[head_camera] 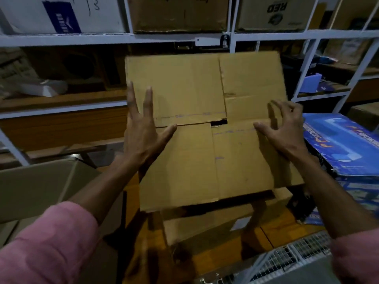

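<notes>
A brown cardboard box [196, 144] fills the middle of the view, its four top flaps folded shut with a small gap at the centre. My left hand [143, 128] lies flat on the left flaps with fingers spread and straight, thumb along the seam. Over the right side my right hand [281, 130] has its fingers bent like claws, fingertips on or just above the flap. Both sleeves are pink. The box sits on another cardboard box [221, 224] below it.
White metal shelving [114, 37] holds cartons above and behind. A blue printed box [344, 144] lies to the right, an open carton [41, 187] to the left. A white wire rack [297, 257] is at the lower right.
</notes>
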The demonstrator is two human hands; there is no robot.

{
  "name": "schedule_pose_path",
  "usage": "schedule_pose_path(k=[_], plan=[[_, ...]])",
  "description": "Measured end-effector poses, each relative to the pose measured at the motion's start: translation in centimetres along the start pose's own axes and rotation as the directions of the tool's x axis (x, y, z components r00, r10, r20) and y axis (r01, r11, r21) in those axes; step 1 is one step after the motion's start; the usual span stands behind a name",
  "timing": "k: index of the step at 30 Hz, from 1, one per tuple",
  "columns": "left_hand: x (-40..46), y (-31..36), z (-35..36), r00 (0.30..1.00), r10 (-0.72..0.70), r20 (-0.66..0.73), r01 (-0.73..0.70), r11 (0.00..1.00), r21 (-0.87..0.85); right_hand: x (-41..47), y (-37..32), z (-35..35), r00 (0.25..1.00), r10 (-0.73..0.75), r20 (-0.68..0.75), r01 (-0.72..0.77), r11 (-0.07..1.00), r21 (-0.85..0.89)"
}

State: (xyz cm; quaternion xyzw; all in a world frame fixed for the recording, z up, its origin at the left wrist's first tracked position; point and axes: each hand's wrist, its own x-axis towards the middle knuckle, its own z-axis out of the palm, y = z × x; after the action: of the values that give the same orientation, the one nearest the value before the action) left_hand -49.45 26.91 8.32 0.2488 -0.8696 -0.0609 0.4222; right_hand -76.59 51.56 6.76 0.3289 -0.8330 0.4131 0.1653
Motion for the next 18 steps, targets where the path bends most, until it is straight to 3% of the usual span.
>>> schedule_pose_path(k=[2,5,10,14,18], plan=[[-0.3,-0.5,-0.4,0.995,0.076,-0.063,-0.078,0.996,-0.033,-0.5,-0.7,0.3,0.998,0.0,-0.057,0.003,0.999,0.049],[-3.1,-2.8,1.1,0.988,0.147,-0.044,-0.149,0.988,-0.039,-3.3,-0.1,2.0,0.997,0.067,-0.043,-0.063,0.994,0.085],[-9.5,-6.0,3.6,0.989,0.139,0.058,-0.139,0.99,-0.015,-9.2,3.1,5.6,1.0,0.01,-0.01,-0.011,0.997,-0.072],[-9.3,-5.7,2.7,0.99,0.142,-0.005,-0.142,0.989,-0.036,-8.1,2.3,4.7,0.998,0.009,-0.069,-0.014,0.997,-0.073],[-6.3,-4.6,1.2,0.993,0.098,-0.059,-0.1,0.994,-0.037,-4.4,1.1,3.3,0.993,-0.089,-0.072,0.087,0.996,-0.036]])
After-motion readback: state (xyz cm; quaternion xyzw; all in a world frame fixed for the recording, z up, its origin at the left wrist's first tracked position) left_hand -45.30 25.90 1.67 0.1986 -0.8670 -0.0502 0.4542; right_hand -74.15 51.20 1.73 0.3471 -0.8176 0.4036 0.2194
